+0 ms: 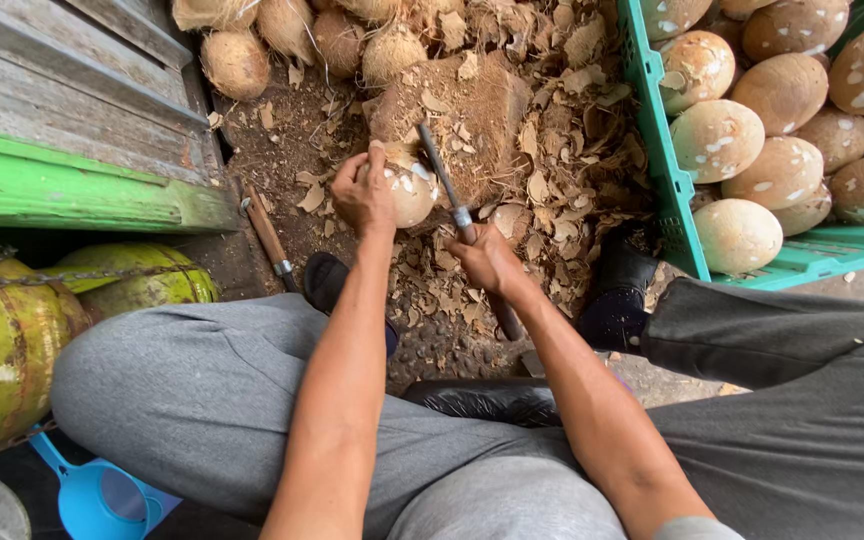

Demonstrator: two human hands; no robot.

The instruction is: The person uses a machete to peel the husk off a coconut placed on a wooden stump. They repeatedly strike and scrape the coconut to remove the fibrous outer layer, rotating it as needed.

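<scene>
Your left hand (362, 192) clamps the coconut (407, 190) against the wood block (472, 115) at 12 o'clock for support; your right hand (487, 260) grips the blade (442, 180), edge angled onto its shell

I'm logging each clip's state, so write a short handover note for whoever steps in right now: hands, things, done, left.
Left hand grips a partly peeled coconut on the wooden block.
Right hand holds the knife, blade against the coconut.
Done: peeled coconuts fill the green crate; shavings cover the ground.
Left: this coconut still has brown skin; unpeeled coconuts wait behind the block.
</scene>
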